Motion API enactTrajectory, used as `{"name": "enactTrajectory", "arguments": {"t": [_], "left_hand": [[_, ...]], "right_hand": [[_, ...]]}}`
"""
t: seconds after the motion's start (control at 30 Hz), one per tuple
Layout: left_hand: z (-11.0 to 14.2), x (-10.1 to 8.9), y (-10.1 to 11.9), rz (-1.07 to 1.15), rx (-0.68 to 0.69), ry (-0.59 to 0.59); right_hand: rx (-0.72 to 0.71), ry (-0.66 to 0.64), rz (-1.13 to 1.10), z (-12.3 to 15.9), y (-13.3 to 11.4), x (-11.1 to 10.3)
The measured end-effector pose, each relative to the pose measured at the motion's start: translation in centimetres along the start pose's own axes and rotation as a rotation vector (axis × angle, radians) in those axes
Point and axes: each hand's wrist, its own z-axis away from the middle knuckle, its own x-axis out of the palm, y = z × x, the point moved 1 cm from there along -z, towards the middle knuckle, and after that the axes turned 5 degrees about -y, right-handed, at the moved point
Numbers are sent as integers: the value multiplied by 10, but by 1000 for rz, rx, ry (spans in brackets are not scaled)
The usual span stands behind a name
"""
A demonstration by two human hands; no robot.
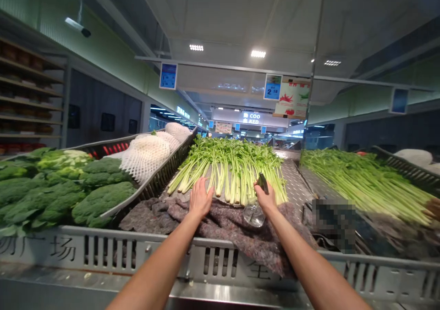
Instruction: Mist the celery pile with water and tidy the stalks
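Observation:
My right hand (266, 199) is wrapped round the neck of a clear spray bottle (254, 214) with a black spray head, held over the front of the celery. The bottle tilts, and its see-through body hangs left of my wrist. My left hand (201, 198) is open, palm down, fingers stretched toward the celery stalks; whether it touches them I cannot tell. Rows of leafy celery (233, 163) lie on a sloped display, cut ends toward me and leaves at the back. A bunched grey-brown felt cloth (220, 223) lies below the stalk ends, under my forearms.
Broccoli (103, 200) is heaped at the left, beside produce in white foam nets (147, 152). A dark crate wall (151, 177) divides these from the celery. A grey slatted barrier (137, 252) runs along the front. On the right, a mirror panel (364, 181) reflects the celery.

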Motion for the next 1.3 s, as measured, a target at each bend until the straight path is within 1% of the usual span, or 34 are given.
{"name": "enactTrajectory", "arguments": {"t": [0.13, 0.27, 0.4, 0.57, 0.73, 0.93, 1.07, 1.17, 1.3], "left_hand": [[-2, -2, -12, 70, 0, 40], [-5, 2, -18, 84, 3, 35], [-4, 6, -22, 100, -40, 33], [-3, 5, -26, 90, -120, 31], [-2, 3, -26, 79, -154, 12], [1, 4, -25, 53, -172, 3], [4, 3, -23, 21, -162, -3], [6, 1, -20, 6, -148, -13], [8, -1, -9, -15, -91, -38]], "right_hand": [[-48, -5, 15, 14, 1, 1], [-75, -16, 62, 19, 5, 3], [-94, -32, 91, 19, 8, 5], [-54, -37, 89, 20, 9, 2], [-78, -47, 131, 25, 6, -2], [-127, -73, 70, 31, 3, -3], [-135, -91, 28, 30, 4, -3], [-112, -82, 49, 29, 6, -4], [-90, -61, 84, 29, 5, -2]]}}
